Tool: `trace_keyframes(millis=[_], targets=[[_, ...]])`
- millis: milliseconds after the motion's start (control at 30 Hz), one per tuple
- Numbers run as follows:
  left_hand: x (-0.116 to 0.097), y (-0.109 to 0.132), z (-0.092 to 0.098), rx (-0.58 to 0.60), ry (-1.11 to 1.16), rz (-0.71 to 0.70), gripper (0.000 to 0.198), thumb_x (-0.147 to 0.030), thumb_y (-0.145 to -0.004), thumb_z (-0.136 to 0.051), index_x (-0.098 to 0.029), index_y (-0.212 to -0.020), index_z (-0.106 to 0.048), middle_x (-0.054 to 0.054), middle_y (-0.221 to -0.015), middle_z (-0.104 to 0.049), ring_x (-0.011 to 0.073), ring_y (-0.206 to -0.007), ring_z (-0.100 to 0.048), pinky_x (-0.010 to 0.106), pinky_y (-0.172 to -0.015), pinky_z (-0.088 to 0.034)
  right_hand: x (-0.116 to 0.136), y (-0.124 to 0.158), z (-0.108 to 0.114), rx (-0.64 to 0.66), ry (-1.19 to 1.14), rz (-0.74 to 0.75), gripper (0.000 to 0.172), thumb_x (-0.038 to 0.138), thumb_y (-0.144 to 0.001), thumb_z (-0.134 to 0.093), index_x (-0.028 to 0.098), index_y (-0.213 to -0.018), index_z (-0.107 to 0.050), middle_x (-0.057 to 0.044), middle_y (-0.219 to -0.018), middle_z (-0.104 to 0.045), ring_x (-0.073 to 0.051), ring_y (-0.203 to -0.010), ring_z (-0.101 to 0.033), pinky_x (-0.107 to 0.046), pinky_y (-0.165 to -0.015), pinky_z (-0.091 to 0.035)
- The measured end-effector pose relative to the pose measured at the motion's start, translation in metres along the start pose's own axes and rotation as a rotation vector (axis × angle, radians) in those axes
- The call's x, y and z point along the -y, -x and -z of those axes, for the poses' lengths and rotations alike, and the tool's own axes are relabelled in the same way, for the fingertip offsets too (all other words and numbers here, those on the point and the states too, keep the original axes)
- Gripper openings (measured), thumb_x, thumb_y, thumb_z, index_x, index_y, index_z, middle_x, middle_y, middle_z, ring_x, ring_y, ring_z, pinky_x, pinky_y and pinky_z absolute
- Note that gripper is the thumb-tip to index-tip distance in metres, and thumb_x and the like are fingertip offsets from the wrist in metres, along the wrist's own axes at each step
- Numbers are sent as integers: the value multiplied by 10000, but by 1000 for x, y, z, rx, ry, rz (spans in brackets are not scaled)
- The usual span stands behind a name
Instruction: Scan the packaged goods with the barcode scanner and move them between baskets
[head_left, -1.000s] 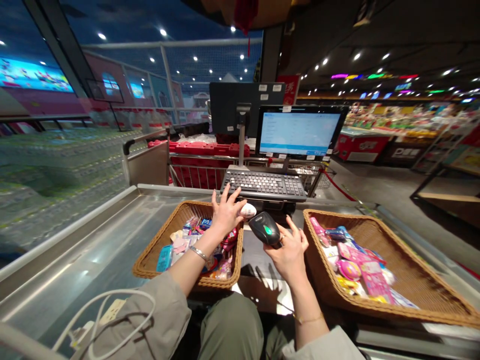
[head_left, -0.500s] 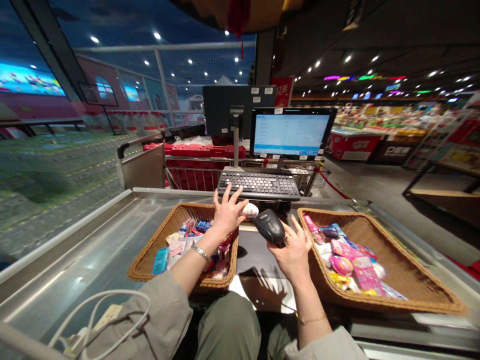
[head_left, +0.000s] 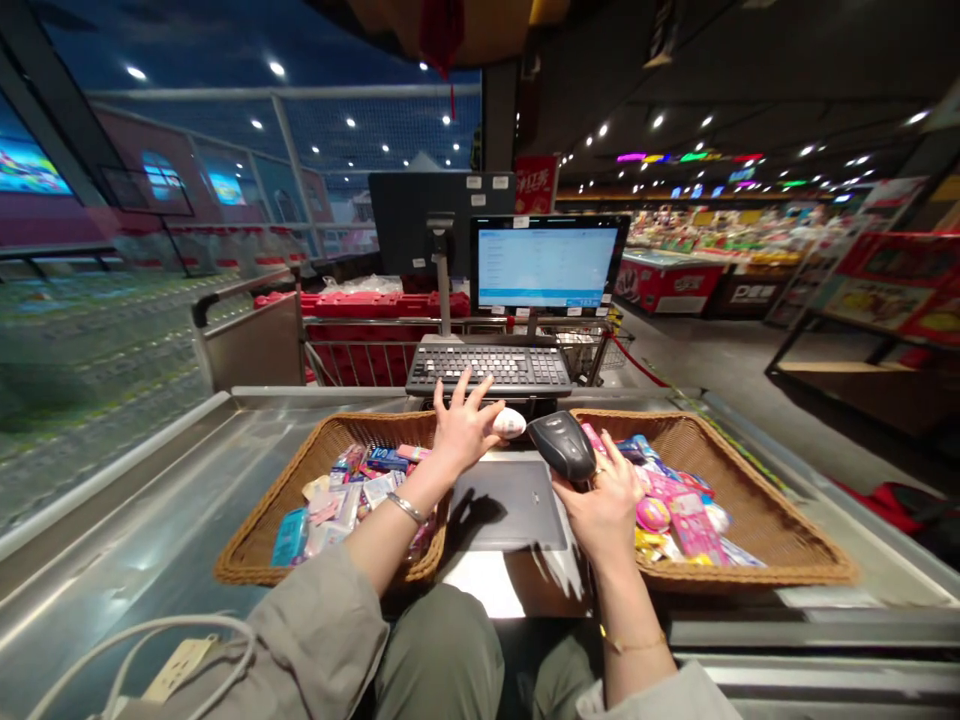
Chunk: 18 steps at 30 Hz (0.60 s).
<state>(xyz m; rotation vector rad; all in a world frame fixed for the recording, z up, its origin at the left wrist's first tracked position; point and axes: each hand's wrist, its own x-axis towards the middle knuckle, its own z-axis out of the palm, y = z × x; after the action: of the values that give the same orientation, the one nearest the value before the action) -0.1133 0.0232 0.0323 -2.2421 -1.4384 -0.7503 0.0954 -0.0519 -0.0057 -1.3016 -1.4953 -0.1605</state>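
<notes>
My left hand [head_left: 466, 428] pinches a small white egg-shaped item [head_left: 509, 423] at its thumb side, other fingers spread just before the keyboard [head_left: 491, 370]. My right hand [head_left: 606, 505] is wrapped round a black barcode scanner [head_left: 562, 445], its head turned toward the white item; the two are close together. Beneath my left forearm stands a brown wicker basket [head_left: 259, 525] holding small packaged goods. On the right, behind my right hand, a second wicker basket [head_left: 795, 520] holds pink, yellow and blue packages [head_left: 690, 515]. A grey panel [head_left: 510, 505] lies between the baskets.
A lit monitor [head_left: 551, 262] stands behind the keyboard, with a dark screen back [head_left: 405, 215] beside it. A metal counter [head_left: 172, 480] surrounds the baskets. A white cable [head_left: 150, 625] and a power strip [head_left: 180, 668] lie at lower left. A cart [head_left: 352, 360] stands beyond.
The camera view has turned slightly right. My hands have moved right relative to the baskets, the left still pinching the white item and the right still holding the scanner.
</notes>
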Motion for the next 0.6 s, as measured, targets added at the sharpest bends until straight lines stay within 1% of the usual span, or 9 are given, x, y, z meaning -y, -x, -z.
trace_keyframes(millis=[67,133,233,300,433,600], targets=[[-7,-4,-2,0,14,-14,481,-408,-724,-807,-362,-1186,-681,19,-1548,-428,361,-1493,-209,702,-1166,-67,-7,-1,4,-23,15,-25,278,383,-757,-675,190,-951,-720,-124,-1116,-713,-317,-1293,-504,-574,-1092,-326],[-14,-8,-3,2,27,-28,479,-423,-725,-806,-359,-1183,-682,23,-1546,-430,365,-1490,-217,706,-1163,-68,-13,-1,8,-66,14,-46,256,412,-755,-676,190,-872,-725,-120,-1035,-729,-321,-1271,-518,-564,-1077,-356],[-26,-14,-5,10,42,-55,499,-441,-716,-812,-351,-1188,-679,31,-1546,-430,373,-1483,-231,716,-1156,-68,-20,-3,16,-121,4,-99,218,397,-749,-678,187,-789,-718,-122,-958,-735,-317,-1243,-536,-536,-1062,-390],[-34,-17,-7,11,52,-75,514,-444,-709,-817,-348,-1194,-676,34,-1546,-430,376,-1481,-235,720,-1154,-64,-22,-4,22,-134,13,-159,224,392,-752,-670,178,-799,-715,-133,-970,-731,-318,-1243,-536,-541,-1064,-387],[-54,-22,-11,17,89,-105,519,-449,-715,-812,-341,-1203,-672,44,-1542,-435,374,-1480,-238,718,-1157,-63,-28,-7,34,-162,60,-268,323,452,-747,-646,148,-834,-711,-178,-1069,-703,-331,-1240,-536,-540,-1069,-376],[-81,-28,-17,34,139,-138,501,-451,-739,-790,-346,-1213,-666,49,-1536,-444,369,-1483,-230,712,-1160,-72,-44,-10,49,-224,79,-376,375,502,-700,-637,148,-804,-707,-170,-1044,-708,-331,-1134,-591,-512,-1040,-406]])
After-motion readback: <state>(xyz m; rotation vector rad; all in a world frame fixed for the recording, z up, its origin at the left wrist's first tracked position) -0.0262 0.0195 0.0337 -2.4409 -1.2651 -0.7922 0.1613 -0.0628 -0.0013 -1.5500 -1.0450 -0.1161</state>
